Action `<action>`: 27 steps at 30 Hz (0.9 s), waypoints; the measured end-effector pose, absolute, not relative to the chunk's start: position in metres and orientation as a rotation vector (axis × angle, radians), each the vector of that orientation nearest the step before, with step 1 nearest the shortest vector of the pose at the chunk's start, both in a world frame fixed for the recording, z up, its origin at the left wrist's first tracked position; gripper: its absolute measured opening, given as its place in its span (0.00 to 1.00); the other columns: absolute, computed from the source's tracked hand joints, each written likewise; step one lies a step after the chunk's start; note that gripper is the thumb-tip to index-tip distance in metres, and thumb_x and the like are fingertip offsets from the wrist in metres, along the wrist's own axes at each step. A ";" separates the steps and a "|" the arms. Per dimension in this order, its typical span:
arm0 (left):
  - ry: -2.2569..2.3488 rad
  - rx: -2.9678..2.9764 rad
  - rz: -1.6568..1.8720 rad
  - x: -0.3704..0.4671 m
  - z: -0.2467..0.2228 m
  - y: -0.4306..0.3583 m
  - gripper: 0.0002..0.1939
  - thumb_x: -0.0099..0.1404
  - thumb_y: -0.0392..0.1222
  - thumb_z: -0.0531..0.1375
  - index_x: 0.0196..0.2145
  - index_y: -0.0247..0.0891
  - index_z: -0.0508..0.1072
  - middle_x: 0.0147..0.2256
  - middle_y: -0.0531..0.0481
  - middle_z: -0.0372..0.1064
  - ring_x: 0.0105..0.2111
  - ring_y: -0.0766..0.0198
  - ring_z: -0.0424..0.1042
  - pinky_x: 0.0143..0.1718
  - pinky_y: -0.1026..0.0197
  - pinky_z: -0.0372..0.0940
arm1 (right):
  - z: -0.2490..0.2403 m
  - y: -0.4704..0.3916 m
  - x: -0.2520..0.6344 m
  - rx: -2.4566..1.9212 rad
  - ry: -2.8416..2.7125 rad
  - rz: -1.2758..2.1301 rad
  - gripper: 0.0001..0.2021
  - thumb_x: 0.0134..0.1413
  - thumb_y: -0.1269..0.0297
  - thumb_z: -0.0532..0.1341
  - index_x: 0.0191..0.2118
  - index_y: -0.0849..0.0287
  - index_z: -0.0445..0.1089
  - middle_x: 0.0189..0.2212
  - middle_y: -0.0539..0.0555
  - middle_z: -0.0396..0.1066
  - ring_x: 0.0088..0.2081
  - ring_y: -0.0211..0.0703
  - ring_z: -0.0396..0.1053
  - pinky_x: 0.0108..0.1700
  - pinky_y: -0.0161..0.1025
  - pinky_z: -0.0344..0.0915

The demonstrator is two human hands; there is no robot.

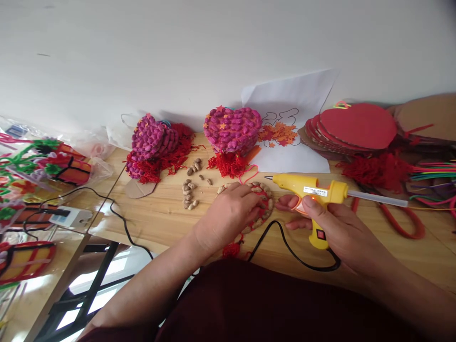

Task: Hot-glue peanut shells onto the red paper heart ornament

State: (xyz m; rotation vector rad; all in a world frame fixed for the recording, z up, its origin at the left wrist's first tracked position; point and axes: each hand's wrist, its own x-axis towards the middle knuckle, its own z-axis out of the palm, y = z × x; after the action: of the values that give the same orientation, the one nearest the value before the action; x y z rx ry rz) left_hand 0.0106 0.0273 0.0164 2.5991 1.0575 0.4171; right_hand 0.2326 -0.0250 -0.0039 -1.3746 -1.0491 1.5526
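Glue gun [309,195] and peanut heart [259,205], on table [160,218].
Right hand [333,225] wrapped around gun, which lies level, nozzle pointing left; left hand [230,211] rests flat, fingers curled, on heart just left of nozzle.

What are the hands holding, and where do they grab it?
The right hand holds the yellow glue gun by its handle. The left hand holds nothing; it presses on the red heart edged with peanuts.
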 end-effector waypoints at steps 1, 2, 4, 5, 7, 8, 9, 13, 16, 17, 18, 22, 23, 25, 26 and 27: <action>1.064 2.651 0.370 0.012 0.017 0.026 0.07 0.69 0.37 0.57 0.38 0.37 0.75 0.34 0.47 0.71 0.36 0.59 0.67 0.40 0.59 0.63 | -0.003 -0.025 0.232 -1.372 -1.051 1.551 0.15 0.61 0.47 0.58 0.43 0.49 0.75 0.54 0.53 0.72 0.48 0.54 0.75 0.44 0.48 0.78; 1.069 2.697 0.331 0.013 0.017 0.026 0.07 0.69 0.37 0.56 0.37 0.36 0.74 0.34 0.47 0.70 0.37 0.59 0.67 0.41 0.58 0.64 | -0.001 -0.024 0.231 -1.369 -1.054 1.555 0.15 0.61 0.47 0.58 0.43 0.49 0.75 0.55 0.52 0.72 0.49 0.54 0.74 0.44 0.47 0.78; 1.080 2.766 0.275 0.015 0.017 0.025 0.07 0.70 0.38 0.56 0.36 0.35 0.73 0.34 0.47 0.70 0.37 0.58 0.67 0.41 0.58 0.65 | 0.001 -0.024 0.229 -1.355 -1.055 1.563 0.15 0.60 0.47 0.58 0.44 0.47 0.75 0.55 0.52 0.72 0.52 0.55 0.73 0.43 0.46 0.78; 1.083 2.792 0.247 0.016 0.017 0.025 0.07 0.70 0.38 0.56 0.35 0.35 0.73 0.35 0.47 0.70 0.37 0.58 0.67 0.41 0.57 0.66 | 0.003 -0.023 0.228 -1.348 -1.057 1.566 0.15 0.60 0.47 0.58 0.45 0.46 0.75 0.56 0.51 0.72 0.54 0.55 0.71 0.43 0.45 0.79; 1.083 2.827 0.208 0.017 0.017 0.025 0.07 0.70 0.38 0.56 0.35 0.35 0.72 0.35 0.46 0.70 0.37 0.57 0.67 0.41 0.56 0.66 | 0.004 -0.023 0.227 -1.341 -1.066 1.577 0.15 0.60 0.47 0.58 0.48 0.43 0.74 0.55 0.49 0.72 0.56 0.54 0.70 0.43 0.43 0.79; 1.084 2.834 0.190 0.018 0.018 0.025 0.07 0.70 0.38 0.56 0.35 0.35 0.72 0.35 0.46 0.70 0.37 0.57 0.67 0.41 0.56 0.67 | 0.004 -0.023 0.227 -1.338 -1.071 1.583 0.15 0.60 0.47 0.58 0.48 0.42 0.74 0.55 0.48 0.72 0.57 0.54 0.69 0.43 0.42 0.79; 1.085 2.838 0.175 0.018 0.018 0.025 0.08 0.70 0.38 0.56 0.35 0.35 0.72 0.35 0.46 0.70 0.37 0.57 0.68 0.40 0.56 0.67 | 0.005 -0.023 0.227 -1.336 -1.075 1.586 0.15 0.60 0.47 0.58 0.49 0.41 0.74 0.55 0.48 0.73 0.57 0.53 0.69 0.43 0.42 0.79; 1.096 2.836 0.134 0.020 0.020 0.025 0.09 0.70 0.38 0.55 0.34 0.35 0.72 0.34 0.46 0.70 0.36 0.57 0.68 0.40 0.56 0.68 | 0.004 -0.023 0.228 -1.334 -1.061 1.598 0.16 0.61 0.47 0.58 0.51 0.41 0.73 0.56 0.48 0.71 0.58 0.55 0.67 0.41 0.43 0.79; 1.109 2.841 0.117 0.020 0.020 0.025 0.09 0.71 0.38 0.54 0.35 0.34 0.73 0.35 0.46 0.71 0.37 0.58 0.68 0.40 0.56 0.68 | 0.003 -0.022 0.228 -1.359 -1.066 1.598 0.18 0.60 0.45 0.58 0.51 0.42 0.73 0.57 0.50 0.71 0.59 0.57 0.66 0.40 0.43 0.79; 1.111 2.844 0.115 0.020 0.020 0.025 0.09 0.71 0.38 0.54 0.35 0.34 0.73 0.35 0.45 0.71 0.37 0.57 0.68 0.40 0.56 0.68 | 0.003 -0.022 0.228 -1.371 -1.072 1.595 0.18 0.60 0.44 0.57 0.51 0.42 0.74 0.57 0.50 0.71 0.59 0.57 0.66 0.39 0.43 0.79; 1.110 2.848 0.115 0.020 0.020 0.025 0.09 0.71 0.38 0.54 0.35 0.34 0.73 0.35 0.45 0.70 0.37 0.57 0.68 0.40 0.56 0.68 | 0.002 -0.022 0.228 -1.379 -1.078 1.595 0.19 0.60 0.44 0.57 0.51 0.42 0.74 0.57 0.50 0.71 0.59 0.57 0.66 0.38 0.43 0.79; 1.103 2.855 0.117 0.020 0.019 0.025 0.10 0.71 0.38 0.54 0.34 0.34 0.72 0.35 0.46 0.70 0.36 0.58 0.68 0.39 0.56 0.68 | -0.001 -0.024 0.229 -1.384 -1.088 1.605 0.19 0.61 0.44 0.56 0.52 0.41 0.72 0.58 0.49 0.69 0.59 0.56 0.66 0.36 0.43 0.78; 1.105 2.852 0.116 0.021 0.019 0.025 0.10 0.71 0.38 0.54 0.34 0.34 0.73 0.35 0.46 0.70 0.36 0.58 0.68 0.39 0.56 0.68 | -0.001 -0.024 0.230 -1.383 -1.090 1.607 0.19 0.61 0.44 0.56 0.53 0.41 0.72 0.58 0.49 0.69 0.59 0.56 0.66 0.36 0.43 0.78; 1.112 2.843 0.111 0.021 0.019 0.025 0.10 0.71 0.38 0.54 0.35 0.34 0.73 0.35 0.46 0.71 0.36 0.57 0.68 0.39 0.56 0.68 | -0.001 -0.024 0.229 -1.395 -1.096 1.606 0.19 0.61 0.44 0.56 0.52 0.42 0.72 0.58 0.49 0.70 0.59 0.55 0.67 0.37 0.42 0.77; 1.116 2.837 0.105 0.021 0.019 0.025 0.10 0.71 0.38 0.54 0.35 0.34 0.73 0.35 0.46 0.71 0.37 0.57 0.68 0.40 0.56 0.68 | 0.000 -0.024 0.229 -1.400 -1.097 1.606 0.19 0.61 0.44 0.56 0.52 0.42 0.72 0.58 0.48 0.70 0.58 0.54 0.67 0.38 0.42 0.78; 1.117 2.831 0.096 0.022 0.019 0.025 0.10 0.71 0.39 0.54 0.35 0.34 0.73 0.35 0.46 0.71 0.37 0.57 0.68 0.40 0.55 0.68 | 0.000 -0.023 0.229 -1.404 -1.098 1.605 0.19 0.61 0.43 0.56 0.52 0.42 0.73 0.58 0.48 0.70 0.58 0.54 0.67 0.39 0.42 0.78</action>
State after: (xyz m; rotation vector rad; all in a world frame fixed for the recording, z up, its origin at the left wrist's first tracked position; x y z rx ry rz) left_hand 0.0216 0.0253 0.0189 2.8312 1.1173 0.0958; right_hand 0.2289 -0.0234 0.0005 -1.4043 -1.0982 1.6050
